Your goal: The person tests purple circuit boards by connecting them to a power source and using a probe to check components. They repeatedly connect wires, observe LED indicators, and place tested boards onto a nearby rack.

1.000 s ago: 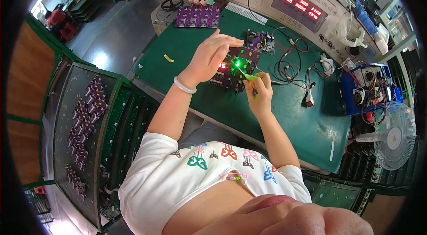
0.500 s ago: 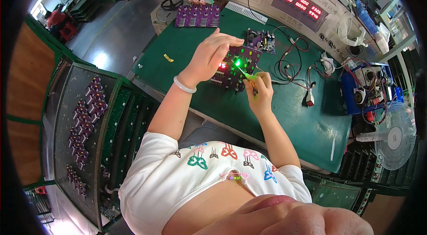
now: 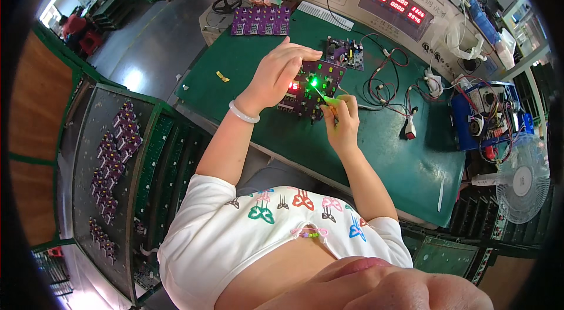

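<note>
A purple circuit board (image 3: 324, 75) lies on the green work surface before me, with a bright green light and a red digit display lit on it. Over its left part rests my left hand (image 3: 281, 72), fingers stretched out straight and close together, palm side hidden. My right hand (image 3: 342, 119) is closed around the handle of a small screwdriver (image 3: 321, 96). The thin metal shaft reaches the board beside the green light; most of the handle is hidden by the fingers. Just beyond sits another board crowded with components (image 3: 345, 53).
Purple boards with displays (image 3: 260, 21) lie at the far left of the bench (image 3: 376, 151). A grey test console (image 3: 364, 2) stands behind. Cables (image 3: 382, 84) coil on the right, near a blue box of electronics (image 3: 484, 116) and a fan (image 3: 521, 181). Left, a rack (image 3: 82, 192) bears more boards.
The right hand and the screwdriver have shifted very slightly. The left hand stays in place over the board.
</note>
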A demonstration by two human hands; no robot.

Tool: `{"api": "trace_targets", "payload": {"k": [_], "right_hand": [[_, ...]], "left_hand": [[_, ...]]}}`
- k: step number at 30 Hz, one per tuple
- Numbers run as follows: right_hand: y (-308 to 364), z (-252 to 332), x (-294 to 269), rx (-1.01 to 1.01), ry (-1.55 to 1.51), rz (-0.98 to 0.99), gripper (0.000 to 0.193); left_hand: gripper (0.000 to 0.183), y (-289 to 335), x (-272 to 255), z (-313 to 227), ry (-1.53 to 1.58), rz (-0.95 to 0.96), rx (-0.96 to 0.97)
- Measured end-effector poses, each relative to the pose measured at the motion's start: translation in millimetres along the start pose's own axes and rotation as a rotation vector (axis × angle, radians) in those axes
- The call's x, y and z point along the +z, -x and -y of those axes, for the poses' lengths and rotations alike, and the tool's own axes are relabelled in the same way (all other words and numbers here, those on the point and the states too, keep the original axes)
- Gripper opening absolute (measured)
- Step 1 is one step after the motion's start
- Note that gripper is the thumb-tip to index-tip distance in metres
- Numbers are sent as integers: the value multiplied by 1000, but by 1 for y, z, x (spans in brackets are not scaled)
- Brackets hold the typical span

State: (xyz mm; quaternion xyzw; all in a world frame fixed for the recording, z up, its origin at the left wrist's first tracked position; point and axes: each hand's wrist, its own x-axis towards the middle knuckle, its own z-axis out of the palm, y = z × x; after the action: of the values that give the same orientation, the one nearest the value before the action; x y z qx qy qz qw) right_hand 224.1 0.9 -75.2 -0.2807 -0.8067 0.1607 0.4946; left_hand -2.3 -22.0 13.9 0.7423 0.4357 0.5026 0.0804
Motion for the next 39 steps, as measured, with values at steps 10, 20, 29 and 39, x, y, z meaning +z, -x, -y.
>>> {"api": "trace_targets", "payload": {"k": [10,20,29,39], "right_hand": [[1,-2,5,-49,-8,-49,22],[-3,3,-1,-26,-7,-4,22],[25,-50,-121,-74,511,58,6],[69,-120,-215,666,156,48,34]], "left_hand": [[47,1,0,-2,0,-4,7],[48,1,0,3,-7,9,69],[28,6,4,9,3,-86,104],[60,21,4,24,153,-183,117]]}}
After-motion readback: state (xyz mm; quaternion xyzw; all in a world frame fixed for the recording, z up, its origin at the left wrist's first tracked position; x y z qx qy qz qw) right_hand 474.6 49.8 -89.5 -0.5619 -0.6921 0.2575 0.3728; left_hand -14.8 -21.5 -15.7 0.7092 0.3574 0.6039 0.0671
